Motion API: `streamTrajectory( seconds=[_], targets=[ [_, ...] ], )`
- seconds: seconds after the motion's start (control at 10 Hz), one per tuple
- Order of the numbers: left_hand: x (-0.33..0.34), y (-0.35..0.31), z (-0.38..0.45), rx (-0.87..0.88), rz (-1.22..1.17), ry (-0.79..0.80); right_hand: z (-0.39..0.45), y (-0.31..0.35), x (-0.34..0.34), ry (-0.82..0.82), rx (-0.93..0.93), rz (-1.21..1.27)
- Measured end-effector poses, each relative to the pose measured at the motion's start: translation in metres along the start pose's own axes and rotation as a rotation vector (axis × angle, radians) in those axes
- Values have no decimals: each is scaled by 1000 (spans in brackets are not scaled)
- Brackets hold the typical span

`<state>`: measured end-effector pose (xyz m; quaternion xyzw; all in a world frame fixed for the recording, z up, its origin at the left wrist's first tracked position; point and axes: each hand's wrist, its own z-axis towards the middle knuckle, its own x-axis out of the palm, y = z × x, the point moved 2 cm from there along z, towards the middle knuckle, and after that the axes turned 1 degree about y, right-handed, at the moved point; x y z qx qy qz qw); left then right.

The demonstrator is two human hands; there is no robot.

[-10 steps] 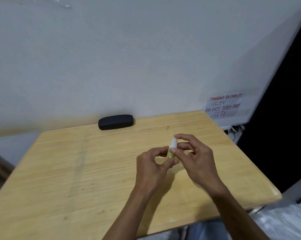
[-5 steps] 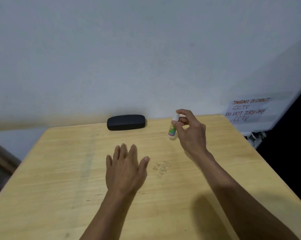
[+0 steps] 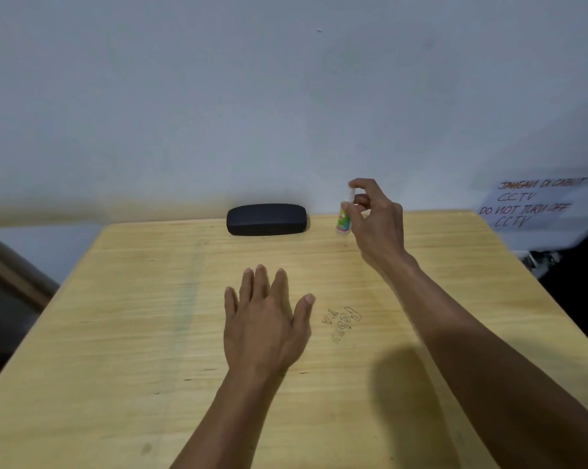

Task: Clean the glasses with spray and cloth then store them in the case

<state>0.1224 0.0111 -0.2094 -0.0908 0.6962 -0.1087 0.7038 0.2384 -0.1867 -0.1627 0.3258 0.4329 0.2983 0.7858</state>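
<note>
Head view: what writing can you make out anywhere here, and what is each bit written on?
"JANGAN DI CABUT CCTV / DO NOT TURN OFF CCTV": paper sign on the wall.
"F A" plus a doodled word, unreadable: pen marks on the wooden table.
Spray bottle label: too blurred.
Glasses case: no text.

case (image 3: 266, 219): black, closed, lying flat (far table edge) | spray bottle (image 3: 343, 222): small, white, upright, right of case

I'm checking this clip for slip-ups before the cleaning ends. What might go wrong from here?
1. The right hand pinches the small spray bottle close to the table's far edge; set down carelessly, the narrow bottle might tip or roll off.
2. The bottle is close beside the black case, so it might knock against it.
3. The left hand is open with nothing in it, so it steadies nothing.
</note>
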Motion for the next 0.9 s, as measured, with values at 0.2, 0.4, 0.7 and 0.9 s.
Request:
streamTrajectory(
  seconds=[0.2,0.4,0.7,0.9],
  targets=[
    [0,0,0,1,-1,6,-3,3,-4,25,-14,-65],
    [-1,-1,-2,-5,-7,16,-6,8,-16,20,-26,-48],
    [-8,-4,-7,-20,-71,-73,-41,10,-44,14,42,147],
    [-24,-5,-37,-46,-238,-234,-111,8,-73,77,144,250]
  ],
)
